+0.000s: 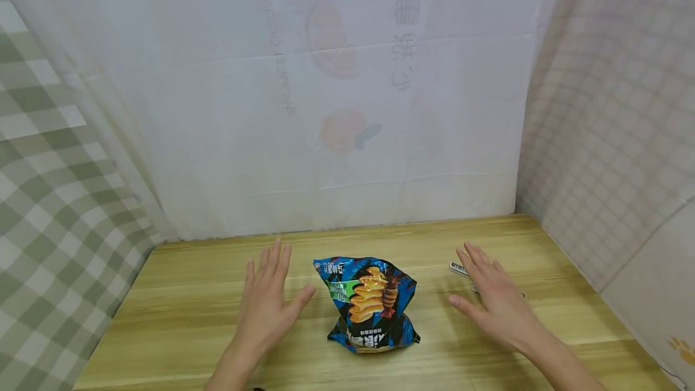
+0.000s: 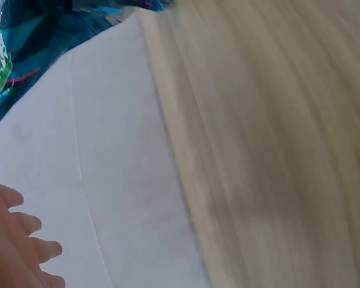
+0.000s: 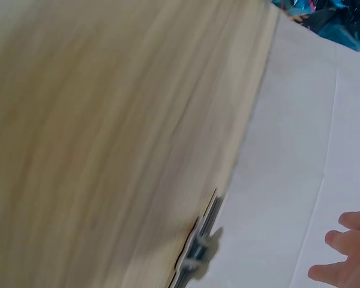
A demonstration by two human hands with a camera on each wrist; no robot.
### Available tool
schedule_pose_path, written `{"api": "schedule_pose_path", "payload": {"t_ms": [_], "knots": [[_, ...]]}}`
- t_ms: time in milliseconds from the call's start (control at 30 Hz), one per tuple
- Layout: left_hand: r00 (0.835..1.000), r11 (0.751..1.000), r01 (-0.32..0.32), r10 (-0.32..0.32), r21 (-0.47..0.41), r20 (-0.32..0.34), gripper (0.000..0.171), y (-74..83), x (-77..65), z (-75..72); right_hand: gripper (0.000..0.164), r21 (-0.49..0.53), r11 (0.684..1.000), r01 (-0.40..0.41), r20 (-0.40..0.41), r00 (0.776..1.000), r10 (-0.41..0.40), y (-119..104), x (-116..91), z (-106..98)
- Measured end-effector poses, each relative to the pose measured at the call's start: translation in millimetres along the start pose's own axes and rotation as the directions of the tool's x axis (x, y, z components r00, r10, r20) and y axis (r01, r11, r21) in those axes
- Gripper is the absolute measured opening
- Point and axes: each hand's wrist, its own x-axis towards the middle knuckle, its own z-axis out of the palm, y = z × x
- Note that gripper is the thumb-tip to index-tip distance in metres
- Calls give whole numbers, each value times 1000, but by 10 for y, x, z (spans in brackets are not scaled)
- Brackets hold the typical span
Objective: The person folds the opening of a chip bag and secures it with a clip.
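Observation:
A blue and black bag of chips (image 1: 371, 300), its print upside down in the head view, stands on the wooden table between my hands. To its left is my left hand (image 1: 268, 306), fingers extended and thumb toward the bag, holding nothing. My right hand (image 1: 499, 306) is on the other side, fingers likewise extended and nothing in it. Partly hidden behind the right hand lies a slim white and dark object (image 1: 460, 269); the right wrist view shows it flat with a grey piece (image 3: 204, 252) on it. The bag (image 2: 42, 42) also fills the left wrist view's upper left corner.
A white sheet (image 1: 347, 198) with faint fruit print rises along the table's (image 1: 179, 294) back edge. Green checked cloth (image 1: 54, 198) hangs at the left, and a pale checked cloth (image 1: 608, 198) at the right.

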Motion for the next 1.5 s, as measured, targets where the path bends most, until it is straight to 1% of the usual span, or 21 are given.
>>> {"api": "schedule_pose_path", "payload": {"t_ms": [100, 167, 333, 500, 700, 900, 1067, 1233, 1333, 1500], "knots": [[999, 999, -27, 26, -35, -46, 89, 60, 20, 9, 86, 45, 999, 11, -23, 1000, -10, -55, 25, 13], [996, 997, -42, 37, -64, -76, 88, 93, 32, 14, 85, 78, 997, 4, -21, 1000, -2, -98, 38, 17], [988, 990, -79, 63, -116, -138, 83, 153, 59, 15, 81, 131, 989, -62, 23, 998, 60, -217, 63, 25], [978, 980, -129, 100, -152, -182, 77, 226, 99, 17, 76, 163, 984, -78, 19, 997, 76, -300, 85, 44], [969, 966, -172, 129, -194, -212, 70, 334, 144, 39, 71, 197, 974, -115, 37, 993, 110, -372, 102, 90], [962, 958, -192, 141, -214, -235, 65, 433, 178, 63, 67, 227, 963, -146, 50, 989, 139, -453, 139, 133], [957, 952, -207, 149, -227, -247, 63, 483, 198, 77, 63, 256, 958, -127, 21, 992, 126, -517, 176, 166], [953, 945, -221, 156, -241, -259, 59, 533, 195, 87, 57, 277, 954, -115, 22, 993, 113, -580, 213, 188], [946, 938, -247, 178, -245, -271, 56, 576, 218, 101, 54, 280, 953, -115, 20, 993, 114, -600, 230, 196], [931, 916, -298, 216, -269, -295, 53, 665, 274, 124, 50, 294, 950, -103, -2, 994, 109, -615, 257, 200]]}}
